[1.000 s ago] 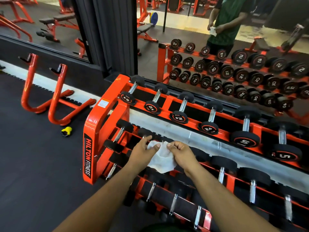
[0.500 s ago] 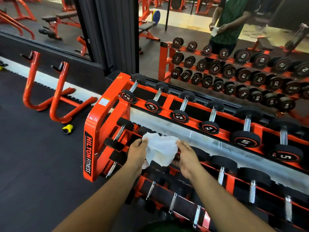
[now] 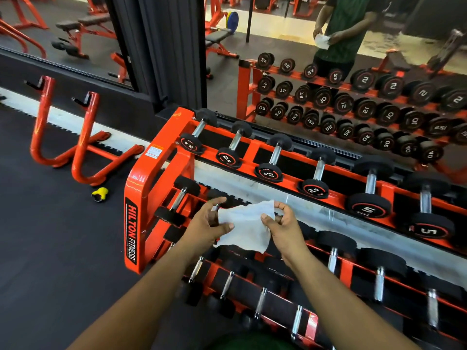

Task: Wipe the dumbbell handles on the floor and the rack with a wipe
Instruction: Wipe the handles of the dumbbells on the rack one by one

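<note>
Wipe (image 3: 246,227) spreads pinched between left hand (image 3: 206,227) and right hand (image 3: 284,227); nearest handle (image 3: 178,198) lies at ten o'clock, closer to left, axis running twelve-to-six

Left hand (image 3: 206,227) and right hand (image 3: 284,227) pinch white wipe (image 3: 246,226) spread between them, above middle tier of orange rack (image 3: 137,198); dumbbells (image 3: 271,160) on top tier, mirror (image 3: 353,72) far.
</note>
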Tool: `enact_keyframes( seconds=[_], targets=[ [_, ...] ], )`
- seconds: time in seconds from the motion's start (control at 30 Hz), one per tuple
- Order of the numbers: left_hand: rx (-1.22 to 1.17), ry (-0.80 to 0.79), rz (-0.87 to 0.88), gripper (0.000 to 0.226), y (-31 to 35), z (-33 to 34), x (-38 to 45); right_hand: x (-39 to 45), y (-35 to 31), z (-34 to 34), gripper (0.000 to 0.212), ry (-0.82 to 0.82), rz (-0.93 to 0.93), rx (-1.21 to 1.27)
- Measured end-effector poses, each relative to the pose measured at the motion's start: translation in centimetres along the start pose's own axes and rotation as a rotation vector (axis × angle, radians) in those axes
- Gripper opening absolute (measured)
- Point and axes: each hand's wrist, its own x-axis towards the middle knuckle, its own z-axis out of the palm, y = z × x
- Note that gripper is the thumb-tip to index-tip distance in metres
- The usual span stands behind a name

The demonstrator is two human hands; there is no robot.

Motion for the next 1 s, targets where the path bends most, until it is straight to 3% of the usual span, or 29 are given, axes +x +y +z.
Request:
enact_keyframes(
  seconds=[0.2, 0.4, 0.5, 0.53, 0.6, 0.67, 0.73, 0.77, 0.9, 1.0],
  targets=[
    [0.636, 0.102, 0.099, 0.011, -0.2, 0.0, 0.8, 0.6, -0.2, -0.8, 0.024, 0.067, -0.058, -0.117],
    [0.732, 0.136, 0.28, 0.008, -0.1, -0.3, 1.4, 1.1, -0.3, -1.5, 0.029, 0.118, -0.1, -0.355],
    [0.682, 0.035, 0.272, 0.009, 0.9, -0.1, 1.4, 0.8, -0.4, -1.6, 0.04, 0.219, -0.407, -0.731],
    [0.684, -0.01, 0.266, 0.009, 1.5, 0.0, 1.3, 0.8, -0.6, -1.4, 0.051, 0.183, -0.551, -0.82],
    [0.715, -0.092, 0.292, 0.008, 2.4, 0.2, 1.5, 0.8, -1.6, -0.8, 0.071, -0.084, -0.732, -0.937],
    [0.718, -0.153, 0.306, 0.01, 2.9, 0.3, 1.8, 1.1, -2.6, -0.1, 0.072, -0.41, -0.671, -0.96],
    [0.662, -0.163, 0.258, 0.011, 3.3, 0.0, 2.2, 1.2, -3.1, 0.5, 0.042, -0.524, -0.543, -0.966],
    [0.639, -0.149, 0.243, 0.01, 3.4, -0.2, 2.3, 1.3, -3.0, 0.6, 0.026, -0.511, -0.49, -0.956],
    [0.435, 0.048, 0.203, 0.017, 3.4, -0.9, 2.6, 1.0, -2.0, 0.3, 0.024, -0.401, -0.235, -0.548],
    [0.126, 0.128, 0.006, 0.044, 2.4, 0.1, 1.5, 0.5, -1.7, 0.4, 0.021, -0.318, 0.026, -0.165]
  ],
)
